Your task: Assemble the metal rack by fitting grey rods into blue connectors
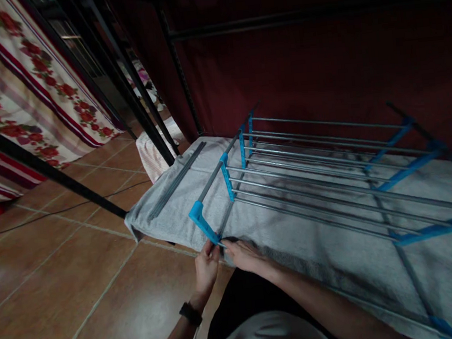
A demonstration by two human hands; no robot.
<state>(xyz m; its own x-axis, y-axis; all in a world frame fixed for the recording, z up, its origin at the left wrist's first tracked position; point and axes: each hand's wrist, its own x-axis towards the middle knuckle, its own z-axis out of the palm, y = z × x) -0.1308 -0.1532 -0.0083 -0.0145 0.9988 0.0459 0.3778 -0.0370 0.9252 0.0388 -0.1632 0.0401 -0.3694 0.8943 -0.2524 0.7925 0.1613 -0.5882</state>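
Pinching the blue corner joint [202, 221] with my left hand [206, 270], fingers closed on it. My right hand [245, 255] rests half-curled beside, holding nothing. Rack [322, 171] looks light, stiff, rattly

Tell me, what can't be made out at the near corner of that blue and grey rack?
Head view only:
- Joint where the blue connector ends: covered by the left hand and right hand.
- Fingertip grip: too small and dim.
- Rack: right end cut off by the frame edge.

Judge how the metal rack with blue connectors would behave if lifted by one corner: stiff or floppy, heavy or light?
The rack probably feels light: thin grey rods, open frame. It may flex or wobble, since only small blue connectors join the rods. On the grey cloth it would likely drag rather than slide.
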